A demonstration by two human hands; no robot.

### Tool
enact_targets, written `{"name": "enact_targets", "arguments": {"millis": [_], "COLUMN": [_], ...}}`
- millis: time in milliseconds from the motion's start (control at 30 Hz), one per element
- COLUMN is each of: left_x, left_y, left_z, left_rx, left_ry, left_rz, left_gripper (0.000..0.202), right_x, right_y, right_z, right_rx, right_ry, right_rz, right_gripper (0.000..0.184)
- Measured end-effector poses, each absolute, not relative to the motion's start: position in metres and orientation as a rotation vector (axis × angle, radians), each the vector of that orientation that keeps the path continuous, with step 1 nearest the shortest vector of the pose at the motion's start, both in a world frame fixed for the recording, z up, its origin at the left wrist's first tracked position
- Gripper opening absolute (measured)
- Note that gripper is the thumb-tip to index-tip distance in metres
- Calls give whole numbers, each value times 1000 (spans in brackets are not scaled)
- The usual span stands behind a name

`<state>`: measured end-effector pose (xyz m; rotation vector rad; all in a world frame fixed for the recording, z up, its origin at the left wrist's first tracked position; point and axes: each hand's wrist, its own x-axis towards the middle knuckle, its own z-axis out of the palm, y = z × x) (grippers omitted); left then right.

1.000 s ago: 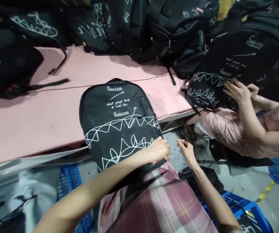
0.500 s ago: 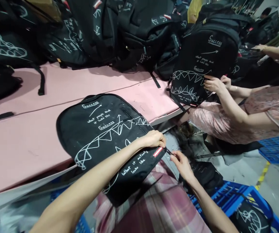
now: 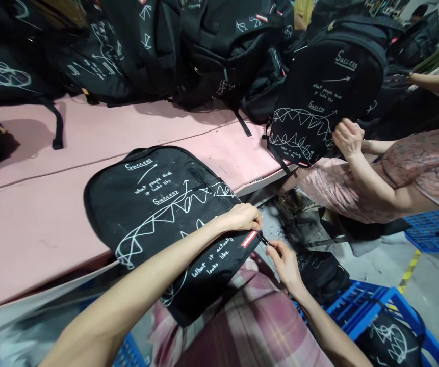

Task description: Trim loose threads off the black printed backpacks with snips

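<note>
A black backpack [image 3: 154, 214] with white writing and zigzag lines lies flat, partly on the pink table and partly over my lap. My left hand [image 3: 244, 217] is closed on the bag's edge, just above a red-and-white label [image 3: 250, 238]. Close by, my right hand [image 3: 284, 260] pinches a slim dark tool [image 3: 264, 239], seemingly thread snips, its tip at the bag's edge beside my left fingers. The tool's far end is hidden in my palm.
Several black backpacks [image 3: 227, 46] line the back of the pink table [image 3: 31, 219]. At right, a co-worker's hand [image 3: 348, 137] is at an upright backpack [image 3: 318, 97]. Blue crates [image 3: 360, 306] stand on the floor at lower right, one with a black bag [image 3: 391, 341] in it.
My right hand has shifted slightly left, bringing the dark tool nearer the bag's edge. My left hand keeps its grip. The co-worker's hand has drawn back from the upright backpack's front.
</note>
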<state>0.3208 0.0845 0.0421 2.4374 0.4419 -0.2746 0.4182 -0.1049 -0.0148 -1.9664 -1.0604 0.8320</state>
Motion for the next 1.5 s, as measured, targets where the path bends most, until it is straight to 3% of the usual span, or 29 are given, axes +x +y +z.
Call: {"name": "enact_targets", "arguments": {"millis": [1067,1233,1333,1500], "left_x": [325,306,281,253], "left_y": [82,61,22,-30], "left_z": [42,49,43,18], "left_rx": [2422,2405,2583,2757], "left_ry": [520,587,434,1065], "left_rz": [-213,63,205,292], "left_gripper": [17,35,36,16], "right_x": [413,451,474,490], "right_y": [-92,-93,-87,-59], "right_z": [-21,-35,-39,-40], "right_rx": [-1911,-1785,-1697,-1498], "right_ry": [-1118,-944,-1154,-1593], "right_rz": [760,775,746,661], "right_gripper": [25,25,24,21]}}
